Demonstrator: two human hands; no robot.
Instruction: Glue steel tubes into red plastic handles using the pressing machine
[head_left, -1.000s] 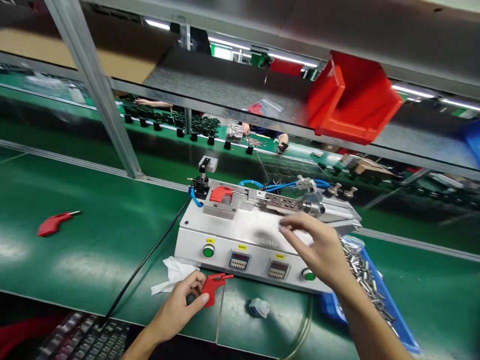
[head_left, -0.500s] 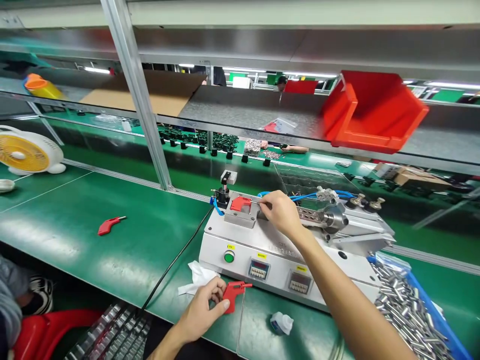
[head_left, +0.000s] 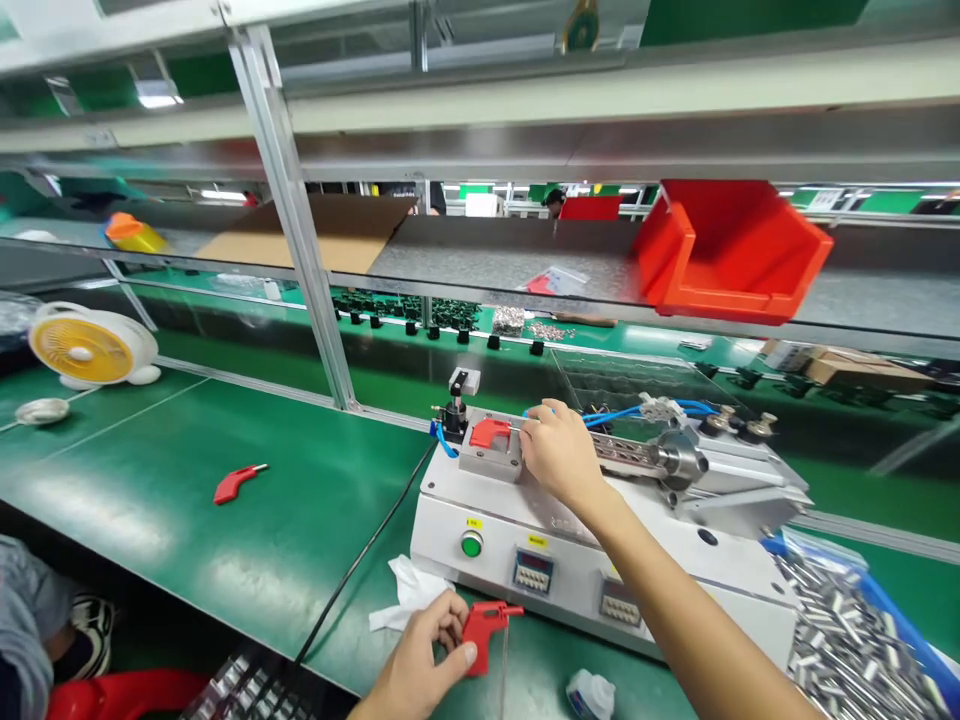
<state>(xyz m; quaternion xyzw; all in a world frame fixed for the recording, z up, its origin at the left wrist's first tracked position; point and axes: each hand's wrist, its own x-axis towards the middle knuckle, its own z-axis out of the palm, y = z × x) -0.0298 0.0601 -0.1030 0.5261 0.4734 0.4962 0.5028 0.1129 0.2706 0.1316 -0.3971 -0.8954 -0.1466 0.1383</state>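
- Red grip (head_left: 489,433): pistol-shaped plastic part seated in the steel nest (head_left: 491,465) on top of the bench machine (head_left: 450,520); thin metal pin runs right from it, into the right hand.
- Right hand (head_left: 559,452): over the machine top, just right of the nest. Fingers (head_left: 529,425) pressed together at the pin. Can't tell if they actually pinch it.
- Left hand (head_left: 420,665): at the near edge of the surface (head_left: 150,470), below the machine front. Fingers (head_left: 459,625) curled against a second red grip (head_left: 480,632), holding it upright-ish, tilted, just off the machine's front panel.
- Third red grip (head_left: 234,484): lying loose on the surface, well left of the machine, pin pointing right.
- Machine front: green button (head_left: 472,544), two digital displays (head_left: 533,573) (head_left: 620,604).
- Behind nest: toggle clamp (head_left: 455,415) on the left, blue air hoses (head_left: 637,412) and a perforated metal bar (head_left: 626,452) on the right.
- Near left hand: white wipe (head_left: 409,595), black cable (head_left: 360,570).
- Right of machine: blue tray (head_left: 892,610) full of metal tubes (head_left: 847,640). Small plastic bottle (head_left: 591,695) at the bottom edge.
- Far left: yellow-and-white fan (head_left: 91,345) on the surface.
- Overhead: red bin (head_left: 731,250) on a metal shelf (head_left: 510,250).
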